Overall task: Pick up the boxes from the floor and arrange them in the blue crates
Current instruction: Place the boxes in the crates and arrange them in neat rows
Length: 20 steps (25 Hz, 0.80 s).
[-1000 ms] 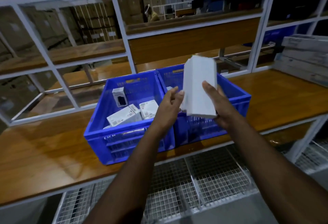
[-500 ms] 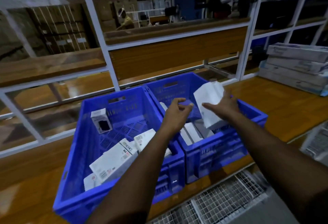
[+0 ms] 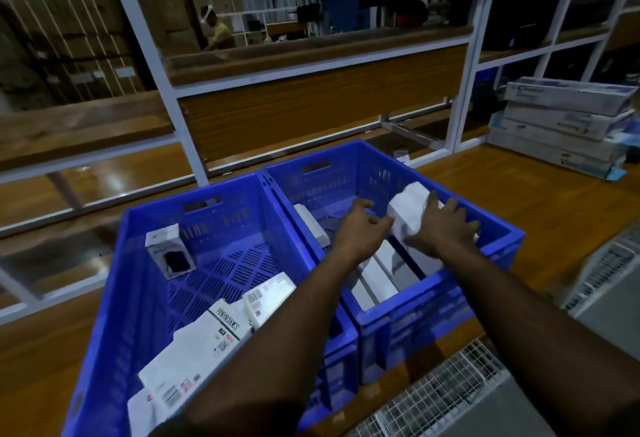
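Lowering a white box (image 3: pixel 407 209) into the right blue crate (image 3: pixel 485 228): right hand (image 3: pixel 445 227) grips it, left hand (image 3: pixel 360 228) hovers empty beside. Several boxes already lie in both crates, including the left blue crate (image 3: pixel 138 263); floor stock unseen.

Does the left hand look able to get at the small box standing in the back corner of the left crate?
Probably yes. The left hand is open and holds nothing, hovering over the right crate. The small box stands uncovered in the open-topped left crate, with nothing between them.
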Motion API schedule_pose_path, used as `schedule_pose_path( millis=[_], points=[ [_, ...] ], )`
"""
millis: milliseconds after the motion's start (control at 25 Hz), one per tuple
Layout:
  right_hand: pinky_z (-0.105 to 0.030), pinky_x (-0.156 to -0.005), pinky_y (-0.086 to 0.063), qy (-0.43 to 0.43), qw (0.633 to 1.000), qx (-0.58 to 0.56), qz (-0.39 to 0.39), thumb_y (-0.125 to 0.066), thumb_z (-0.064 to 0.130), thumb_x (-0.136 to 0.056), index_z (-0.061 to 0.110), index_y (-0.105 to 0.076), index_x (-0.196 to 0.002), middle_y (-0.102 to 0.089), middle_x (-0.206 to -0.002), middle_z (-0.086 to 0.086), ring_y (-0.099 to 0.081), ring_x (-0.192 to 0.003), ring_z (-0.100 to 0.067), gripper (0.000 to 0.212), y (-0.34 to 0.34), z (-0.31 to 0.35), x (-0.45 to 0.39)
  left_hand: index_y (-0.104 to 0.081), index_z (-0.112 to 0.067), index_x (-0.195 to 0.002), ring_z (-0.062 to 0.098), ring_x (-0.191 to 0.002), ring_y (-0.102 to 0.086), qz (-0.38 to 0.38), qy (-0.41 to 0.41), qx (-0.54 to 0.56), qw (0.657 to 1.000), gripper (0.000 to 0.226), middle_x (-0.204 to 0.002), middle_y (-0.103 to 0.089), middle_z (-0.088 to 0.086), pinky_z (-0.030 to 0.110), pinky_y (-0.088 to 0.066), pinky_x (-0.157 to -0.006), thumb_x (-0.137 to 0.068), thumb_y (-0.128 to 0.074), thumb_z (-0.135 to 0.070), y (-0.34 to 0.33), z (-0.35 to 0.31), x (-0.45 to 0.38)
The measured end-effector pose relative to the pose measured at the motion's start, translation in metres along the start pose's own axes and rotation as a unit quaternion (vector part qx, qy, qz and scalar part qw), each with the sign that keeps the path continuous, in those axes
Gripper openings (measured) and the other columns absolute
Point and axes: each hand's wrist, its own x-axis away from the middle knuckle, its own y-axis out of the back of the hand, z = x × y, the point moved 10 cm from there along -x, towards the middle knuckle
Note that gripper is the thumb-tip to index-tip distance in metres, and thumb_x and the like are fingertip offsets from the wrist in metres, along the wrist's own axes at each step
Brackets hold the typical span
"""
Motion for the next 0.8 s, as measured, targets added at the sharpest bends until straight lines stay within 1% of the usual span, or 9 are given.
schedule_pose_path(
  millis=[40,120,200,320,440,520,600,680,800],
  points=[
    [-0.060,-0.108,-0.030,-0.006,1.000,0.015,0.014,-0.067,0.068,-0.075,0.019,-0.012,-0.155,-0.024,-0.154,-0.020,-0.031,-0.138,-0.043,0.109,-0.004,-0.001,-0.001,-0.055,-0.009,-0.132,0.013,-0.091,-0.062,0.001,-0.003,0.005,1.000,0.048,-0.107,-0.063,-0.011,0.031,-0.047,-0.079,-0.098,-0.059,-0.043,0.002,-0.001,0.000],
    [-0.060,-0.106,-0.031,-0.001,0.998,0.037,0.044,-0.064,0.069,-0.076,0.019,-0.025,-0.149,-0.028,-0.149,-0.019,-0.032,-0.136,-0.042,0.096,-0.011,0.003,-0.002,-0.049,-0.017,-0.134,0.017,-0.089,-0.065,-0.014,-0.001,0.018,1.000,0.046,-0.104,-0.066,-0.008,0.034,-0.052,-0.079,-0.098,-0.060,-0.043,0.015,-0.004,0.002],
    [-0.060,-0.107,-0.031,0.031,0.998,0.035,0.040,-0.061,0.066,-0.080,0.019,-0.035,-0.141,-0.034,-0.145,-0.019,-0.034,-0.134,-0.041,0.081,-0.013,0.014,-0.002,-0.050,-0.020,-0.133,0.018,-0.087,-0.065,-0.040,-0.005,0.016,0.999,0.044,-0.103,-0.065,-0.005,0.036,-0.054,-0.079,-0.097,-0.060,-0.044,0.032,-0.005,0.004],
    [-0.058,-0.105,-0.035,0.109,0.994,0.008,-0.014,-0.063,0.060,-0.084,0.018,-0.041,-0.137,-0.041,-0.140,-0.018,-0.041,-0.130,-0.038,0.072,0.001,0.050,0.006,-0.053,-0.020,-0.133,0.016,-0.090,-0.062,-0.085,-0.001,0.016,0.996,0.045,-0.104,-0.064,-0.005,0.037,-0.053,-0.080,-0.097,-0.060,-0.045,0.063,-0.001,0.008],
    [-0.053,-0.100,-0.040,0.209,0.976,-0.039,-0.046,-0.063,0.052,-0.087,0.016,-0.043,-0.138,-0.043,-0.138,-0.018,-0.041,-0.129,-0.037,0.066,0.018,0.108,0.025,-0.058,-0.020,-0.127,0.017,-0.094,-0.064,-0.130,0.010,0.028,0.991,0.041,-0.108,-0.067,-0.002,0.038,-0.055,-0.082,-0.096,-0.061,-0.047,0.099,0.013,0.014],
    [-0.049,-0.098,-0.042,0.280,0.957,-0.069,-0.046,-0.062,0.052,-0.089,0.017,-0.045,-0.139,-0.043,-0.140,-0.017,-0.041,-0.130,-0.037,0.064,0.027,0.152,0.045,-0.061,-0.021,-0.119,0.019,-0.094,-0.068,-0.162,0.021,0.055,0.985,0.036,-0.104,-0.069,0.002,0.045,-0.058,-0.085,-0.094,-0.063,-0.046,0.123,0.026,0.024],
    [-0.045,-0.095,-0.045,0.347,0.931,-0.115,-0.027,-0.062,0.050,-0.090,0.019,-0.048,-0.137,-0.045,-0.137,-0.015,-0.043,-0.128,-0.035,0.058,0.033,0.193,0.070,-0.064,-0.017,-0.114,0.023,-0.095,-0.071,-0.201,0.037,0.094,0.974,0.030,-0.100,-0.071,0.007,0.051,-0.059,-0.086,-0.093,-0.066,-0.039,0.147,0.041,0.038],
    [-0.043,-0.091,-0.049,0.411,0.898,-0.159,0.013,-0.064,0.049,-0.089,0.021,-0.053,-0.133,-0.050,-0.132,-0.014,-0.049,-0.122,-0.034,0.053,0.034,0.232,0.096,-0.065,-0.011,-0.111,0.026,-0.094,-0.072,-0.236,0.038,0.127,0.963,0.024,-0.100,-0.072,0.012,0.048,-0.061,-0.083,-0.095,-0.066,-0.029,0.171,0.055,0.055],
    [-0.042,-0.087,-0.052,0.482,0.853,-0.178,0.087,-0.065,0.053,-0.087,0.020,-0.057,-0.127,-0.057,-0.127,-0.009,-0.058,-0.111,-0.030,0.052,0.028,0.278,0.137,-0.065,-0.011,-0.106,0.015,-0.082,-0.070,-0.291,0.042,0.140,0.945,0.012,-0.093,-0.072,0.006,0.028,-0.058,-0.068,-0.099,-0.062,-0.020,0.212,0.074,0.093]
  ],
)
